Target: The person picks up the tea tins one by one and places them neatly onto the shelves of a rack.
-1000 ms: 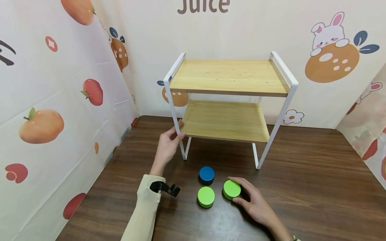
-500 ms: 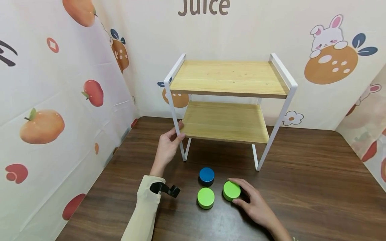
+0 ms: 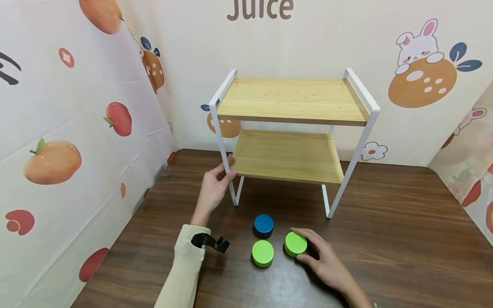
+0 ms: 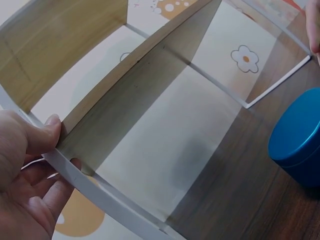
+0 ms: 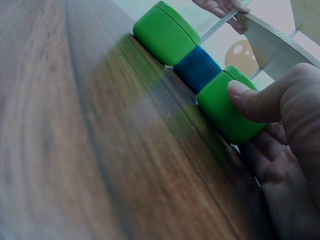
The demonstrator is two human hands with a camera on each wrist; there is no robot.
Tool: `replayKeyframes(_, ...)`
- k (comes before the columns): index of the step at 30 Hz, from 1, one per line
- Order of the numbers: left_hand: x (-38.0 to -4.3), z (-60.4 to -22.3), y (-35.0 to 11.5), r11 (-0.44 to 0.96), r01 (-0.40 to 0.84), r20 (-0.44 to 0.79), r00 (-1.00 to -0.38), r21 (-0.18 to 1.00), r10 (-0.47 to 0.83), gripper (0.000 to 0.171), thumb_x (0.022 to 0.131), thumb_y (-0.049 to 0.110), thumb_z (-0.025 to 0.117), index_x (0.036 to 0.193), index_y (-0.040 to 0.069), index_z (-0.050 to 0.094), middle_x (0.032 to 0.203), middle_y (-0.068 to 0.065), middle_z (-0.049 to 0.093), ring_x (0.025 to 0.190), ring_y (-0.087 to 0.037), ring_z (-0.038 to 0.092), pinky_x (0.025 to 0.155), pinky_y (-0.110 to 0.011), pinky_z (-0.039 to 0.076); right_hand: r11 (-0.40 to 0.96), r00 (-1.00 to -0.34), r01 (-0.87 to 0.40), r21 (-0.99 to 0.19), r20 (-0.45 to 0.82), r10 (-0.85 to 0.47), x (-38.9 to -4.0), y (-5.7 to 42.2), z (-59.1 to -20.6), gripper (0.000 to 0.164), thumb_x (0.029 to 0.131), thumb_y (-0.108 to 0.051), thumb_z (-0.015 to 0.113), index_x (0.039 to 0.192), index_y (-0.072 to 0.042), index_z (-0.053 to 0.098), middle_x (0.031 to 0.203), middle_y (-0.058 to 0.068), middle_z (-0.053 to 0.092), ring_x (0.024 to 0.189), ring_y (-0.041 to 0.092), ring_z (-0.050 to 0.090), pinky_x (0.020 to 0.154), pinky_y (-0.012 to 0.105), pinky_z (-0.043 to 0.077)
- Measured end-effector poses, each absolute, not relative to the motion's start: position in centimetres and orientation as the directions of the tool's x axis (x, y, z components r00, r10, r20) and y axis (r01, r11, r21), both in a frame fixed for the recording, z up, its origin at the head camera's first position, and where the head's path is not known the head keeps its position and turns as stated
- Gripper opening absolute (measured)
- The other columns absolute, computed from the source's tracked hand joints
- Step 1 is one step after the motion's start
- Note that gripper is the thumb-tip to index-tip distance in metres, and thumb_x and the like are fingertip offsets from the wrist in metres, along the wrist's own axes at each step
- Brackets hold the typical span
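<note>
My left hand grips the front left post of a two-tier shelf, at the corner of its lower board. In the left wrist view the thumb lies on the board's edge and the fingers pass behind the white frame. With thumb and fingers on either side, my right hand holds a green round tin that stands on the table. A second green tin sits to its left, and a blue round tin stands just behind that one. The right wrist view shows the held green tin upright.
The dark wooden table carries the shelf, which has white metal legs and pale wood boards. Behind it hangs a cream curtain with fruit and rabbit prints, and a similar one runs along the left side.
</note>
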State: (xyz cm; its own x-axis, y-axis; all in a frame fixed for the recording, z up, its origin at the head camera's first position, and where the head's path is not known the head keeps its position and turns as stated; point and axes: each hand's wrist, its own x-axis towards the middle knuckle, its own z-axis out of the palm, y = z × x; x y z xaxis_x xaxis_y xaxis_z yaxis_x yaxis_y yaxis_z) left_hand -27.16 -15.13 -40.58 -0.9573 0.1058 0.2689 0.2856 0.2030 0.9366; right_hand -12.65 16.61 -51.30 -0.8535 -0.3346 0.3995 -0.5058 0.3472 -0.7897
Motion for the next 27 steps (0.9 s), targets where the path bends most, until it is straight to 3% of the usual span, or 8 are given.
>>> replayKeyframes(13,-27.16,-40.47,-15.22,0.195,0.281,0.264,-0.958,0.940,0.107,0.048,0.105,0.015,0.067,0.151,0.005,0.057,0.157,-0.002,0.057,0.139,-0.026,0.060,0.107,-0.036,0.054,0.382,-0.871,-0.476,-0.793,0.364,-0.329,-12.58,16.65,-51.32,0.061,0.091,-0.006,0.079,0.149,-0.009,0.058,0.142,0.005,0.064,0.134,-0.002,0.054,0.109,0.005,0.035)
replayKeyframes(27,-27.21,-40.58,-15.26,0.194,0.288,0.271,-0.956,0.938,0.109,0.047,0.105,0.015,0.067,0.150,0.005,0.058,0.157,-0.003,0.057,0.139,-0.026,0.060,0.105,-0.031,0.055,0.370,-0.869,-0.479,-0.796,0.370,-0.328,-12.60,16.62,-51.33,0.062,0.090,-0.005,0.080,0.148,-0.007,0.059,0.143,0.008,0.064,0.135,-0.003,0.053,0.109,0.005,0.036)
